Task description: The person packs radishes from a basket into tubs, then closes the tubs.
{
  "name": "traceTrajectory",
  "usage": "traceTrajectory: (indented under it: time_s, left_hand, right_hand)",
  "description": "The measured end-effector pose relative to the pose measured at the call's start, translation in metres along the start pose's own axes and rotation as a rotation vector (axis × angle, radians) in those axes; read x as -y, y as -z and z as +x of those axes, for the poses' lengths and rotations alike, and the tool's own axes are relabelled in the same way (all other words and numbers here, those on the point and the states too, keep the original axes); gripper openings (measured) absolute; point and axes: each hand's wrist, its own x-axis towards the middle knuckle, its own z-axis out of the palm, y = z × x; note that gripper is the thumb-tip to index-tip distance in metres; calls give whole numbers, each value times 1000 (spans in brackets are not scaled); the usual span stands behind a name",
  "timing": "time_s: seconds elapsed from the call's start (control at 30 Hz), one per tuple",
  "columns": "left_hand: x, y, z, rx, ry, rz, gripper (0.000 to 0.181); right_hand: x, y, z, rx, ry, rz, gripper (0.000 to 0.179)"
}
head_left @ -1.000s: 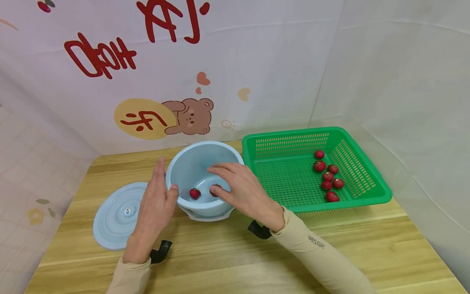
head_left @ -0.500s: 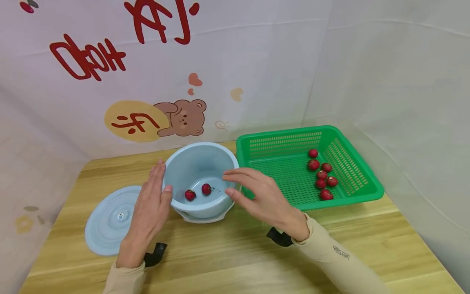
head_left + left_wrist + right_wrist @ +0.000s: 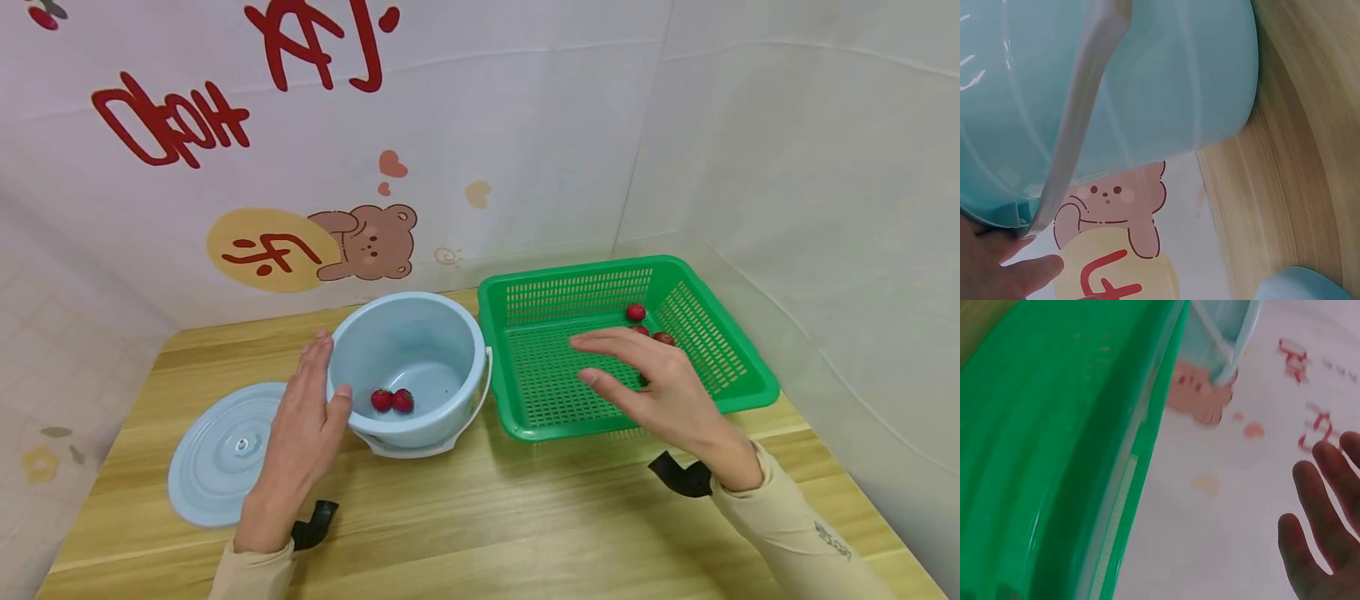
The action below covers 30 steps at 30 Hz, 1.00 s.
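My left hand [image 3: 303, 425] rests with straight fingers along the left side of the light blue bucket [image 3: 408, 429]. In the left wrist view, its fingers [image 3: 1032, 275] are at the bucket's rim near the handle joint. Two strawberries [image 3: 382, 400] lie side by side on the bucket floor. My right hand [image 3: 660, 387] hovers over the green basket [image 3: 517, 429], fingers spread and holding nothing. Past it, several strawberries [image 3: 636, 312] show in the basket's right part; the hand hides others. The right wrist view has the hand [image 3: 1329, 537] beside the basket wall [image 3: 1110, 437].
A round light blue lid [image 3: 217, 458] lies on the wooden table [image 3: 480, 533], left of the bucket and partly behind my left hand. The bucket's white handle [image 3: 480, 404] hangs down toward the basket. A white printed cloth [image 3: 555, 125] stands behind.
My right hand has left the bucket and moved right over the basket. The strawberry it was at has rolled against the other one. The left hand stays at the bucket's side.
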Motion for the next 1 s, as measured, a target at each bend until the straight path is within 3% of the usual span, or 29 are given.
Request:
traceTrajectory:
  time_s: [0.2, 0.37, 0.7, 1.0]
  left_hand:
    - [-1, -1, 0, -11, -9, -6, 64]
    - [-2, 0, 0, -13, -8, -6, 64]
    - [-2, 0, 0, -5, -3, -7, 64]
    - [-2, 0, 0, -5, -14, 4, 63]
  right_hand:
    - [-26, 32, -15, 24, -20, -36, 46]
    - [-47, 47, -24, 104, -63, -65, 56]
    - [-76, 68, -40, 289, -331, -43, 43]
    - [-100, 78, -44, 478, -431, -55, 35]
